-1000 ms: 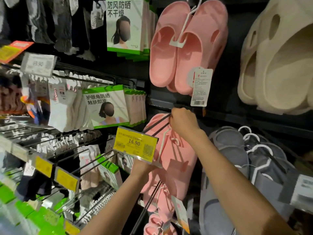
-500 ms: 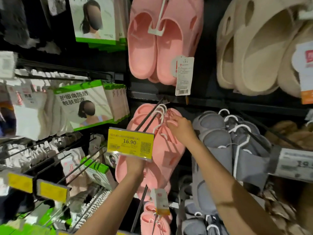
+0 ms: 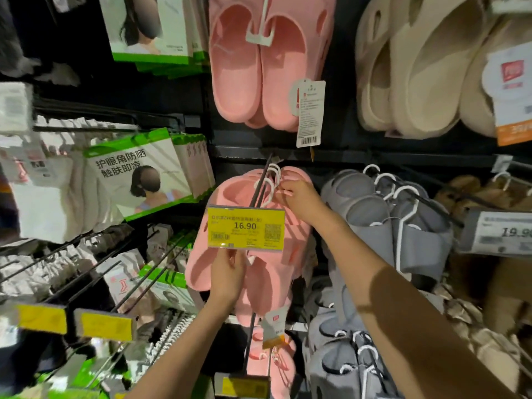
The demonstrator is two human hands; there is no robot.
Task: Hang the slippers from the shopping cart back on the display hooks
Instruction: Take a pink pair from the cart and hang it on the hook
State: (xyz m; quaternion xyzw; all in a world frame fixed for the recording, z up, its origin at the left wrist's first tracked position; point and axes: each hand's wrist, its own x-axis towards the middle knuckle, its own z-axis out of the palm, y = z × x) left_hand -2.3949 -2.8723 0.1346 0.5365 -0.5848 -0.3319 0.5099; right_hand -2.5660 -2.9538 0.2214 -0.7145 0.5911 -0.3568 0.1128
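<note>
Smooth pink foam slippers [image 3: 218, 226] hang on dark wire display hook [image 3: 260, 184] behind yellow price tag [image 3: 245, 228]. Right hand [image 3: 302, 201] pinches white hanger loop [image 3: 270, 182]; left hand [image 3: 227, 273] grips a slipper below tag

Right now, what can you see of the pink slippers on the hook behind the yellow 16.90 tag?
The pink foam-like slide slippers hang soles back, toes down, on white plastic hangers looped over the black wire display hook. They look smooth and matte, several pairs stacked. The yellow price tag at the hook's tip covers their middle. The left hand holds the front pair from below; the right hand pinches at the hanger tops. A white and orange paper tag dangles beneath.
</note>
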